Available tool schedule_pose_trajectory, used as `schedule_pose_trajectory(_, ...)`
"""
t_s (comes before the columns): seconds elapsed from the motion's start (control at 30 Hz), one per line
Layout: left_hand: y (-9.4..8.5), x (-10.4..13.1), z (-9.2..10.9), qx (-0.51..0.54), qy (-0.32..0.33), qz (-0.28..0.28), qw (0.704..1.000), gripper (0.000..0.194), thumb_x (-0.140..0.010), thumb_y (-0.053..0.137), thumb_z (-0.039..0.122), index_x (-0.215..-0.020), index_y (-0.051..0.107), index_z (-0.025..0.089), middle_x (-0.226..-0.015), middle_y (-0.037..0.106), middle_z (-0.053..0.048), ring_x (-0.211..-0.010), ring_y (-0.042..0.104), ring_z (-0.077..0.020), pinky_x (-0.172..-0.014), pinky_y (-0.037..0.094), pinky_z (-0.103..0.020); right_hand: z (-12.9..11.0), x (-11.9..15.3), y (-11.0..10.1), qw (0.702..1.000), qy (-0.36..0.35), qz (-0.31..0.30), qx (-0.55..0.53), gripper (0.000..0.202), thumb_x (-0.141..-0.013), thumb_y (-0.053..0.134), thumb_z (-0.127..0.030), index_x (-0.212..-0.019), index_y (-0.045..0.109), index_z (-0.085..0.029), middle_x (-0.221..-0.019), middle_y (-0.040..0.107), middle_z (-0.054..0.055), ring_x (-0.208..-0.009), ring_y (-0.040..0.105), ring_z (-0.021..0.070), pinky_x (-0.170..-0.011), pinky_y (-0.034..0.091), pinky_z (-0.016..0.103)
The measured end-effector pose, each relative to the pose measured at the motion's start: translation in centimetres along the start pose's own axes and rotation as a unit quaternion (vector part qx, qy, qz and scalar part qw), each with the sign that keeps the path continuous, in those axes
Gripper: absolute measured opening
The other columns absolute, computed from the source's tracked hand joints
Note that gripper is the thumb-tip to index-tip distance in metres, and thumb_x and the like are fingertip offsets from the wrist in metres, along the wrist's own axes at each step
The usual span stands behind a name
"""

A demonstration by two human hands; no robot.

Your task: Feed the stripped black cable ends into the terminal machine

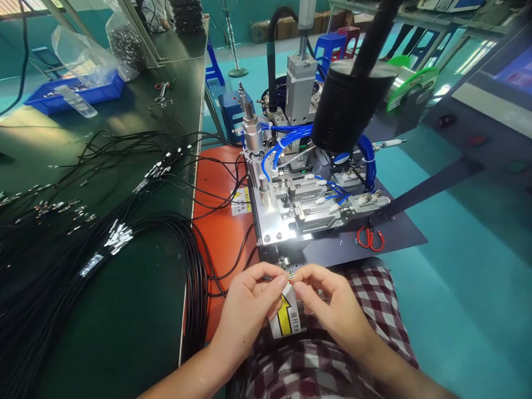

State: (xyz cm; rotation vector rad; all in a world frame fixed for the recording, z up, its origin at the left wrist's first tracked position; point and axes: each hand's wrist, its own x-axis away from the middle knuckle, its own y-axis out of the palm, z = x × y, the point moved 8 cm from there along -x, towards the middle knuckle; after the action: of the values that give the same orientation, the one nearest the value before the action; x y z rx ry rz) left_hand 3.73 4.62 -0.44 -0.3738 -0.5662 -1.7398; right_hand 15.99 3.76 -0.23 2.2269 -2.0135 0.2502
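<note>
In front of the machine, my left hand [253, 296] and my right hand [332, 299] meet with thumbs and forefingers pinched. A small, shiny metal connector [292, 275] sits between the fingertips of both hands. Whether a wire runs from it is hidden by my fingers. Just below my hands is a white label [286, 320] with a yellow arrow. Directly beyond them stands the silver machine [274, 221] with blue air tubes. Black cables [195, 266] lie in a bundle to the left, some reaching over the orange surface [220, 194] towards the machine.
The dark green table [137, 316] on the left bears many cables with metal ends. A blue tray [78, 94] of small parts stands at its back. Red-handled scissors [371, 238] lie right of the machine. A black cylinder [349, 105] hangs above it, near a green-rimmed spool [415, 88].
</note>
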Motion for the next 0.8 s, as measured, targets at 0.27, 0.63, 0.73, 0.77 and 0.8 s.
schedule_pose_trajectory(0.27, 0.14, -0.10, 0.02, -0.013, 0.017, -0.015, 1.000, 0.028, -0.078, 0.066, 0.042, -0.083, 0.060, 0.014, -0.042, 0.035, 0.010, -0.040, 0.027, -0.0037, -0.041, 0.019, -0.016, -0.66, -0.21, -0.72, 0.999, 0.003, 0.020, -0.043, 0.014, -0.081, 0.063, -0.031, -0.078, 0.061, -0.017, -0.063, 0.053, -0.002, -0.053, 0.043, 0.0107, -0.049, 0.037, 0.023)
schedule_pose_trajectory(0.63, 0.43, 0.00, -0.21, 0.007, 0.003, -0.025, 1.000, 0.023, -0.079, 0.066, 0.037, -0.084, 0.058, 0.016, -0.043, 0.031, 0.011, -0.042, 0.023, -0.0043, -0.041, 0.017, -0.016, -0.17, -0.27, -0.76, 0.997, 0.018, 0.022, -0.071, 0.014, -0.078, 0.064, -0.030, -0.077, 0.061, -0.016, -0.061, 0.051, -0.003, -0.051, 0.042, 0.0094, -0.049, 0.037, 0.022)
schedule_pose_trajectory(0.73, 0.53, 0.02, -0.27, 0.005, -0.002, -0.031, 1.000, 0.023, -0.079, 0.066, 0.037, -0.083, 0.057, 0.016, -0.044, 0.029, 0.011, -0.043, 0.020, -0.0047, -0.042, 0.016, -0.017, -0.18, -0.26, -0.64, 0.997, 0.018, 0.022, -0.067, 0.013, -0.077, 0.065, -0.029, -0.076, 0.061, -0.016, -0.064, 0.053, -0.002, -0.053, 0.043, 0.0095, -0.050, 0.038, 0.022)
schedule_pose_trajectory(0.77, 0.56, 0.00, -0.28, 0.003, -0.002, -0.033, 0.999, 0.022, -0.079, 0.065, 0.037, -0.083, 0.057, 0.016, -0.045, 0.029, 0.011, -0.044, 0.020, -0.0048, -0.042, 0.015, -0.017, -0.17, -0.24, -0.59, 0.997, 0.017, 0.023, -0.067, 0.013, -0.077, 0.065, -0.029, -0.076, 0.062, -0.016, -0.064, 0.053, -0.002, -0.053, 0.043, 0.0095, -0.051, 0.038, 0.022)
schedule_pose_trajectory(0.8, 0.56, -0.02, -0.28, 0.000, -0.003, -0.034, 0.999, 0.022, -0.080, 0.065, 0.037, -0.083, 0.057, 0.016, -0.045, 0.029, 0.011, -0.044, 0.020, -0.0049, -0.042, 0.015, -0.017, -0.14, -0.23, -0.57, 0.997, 0.018, 0.024, -0.067, 0.013, -0.077, 0.065, -0.029, -0.076, 0.062, -0.016, -0.064, 0.053, -0.002, -0.053, 0.043, 0.0095, -0.051, 0.038, 0.022)
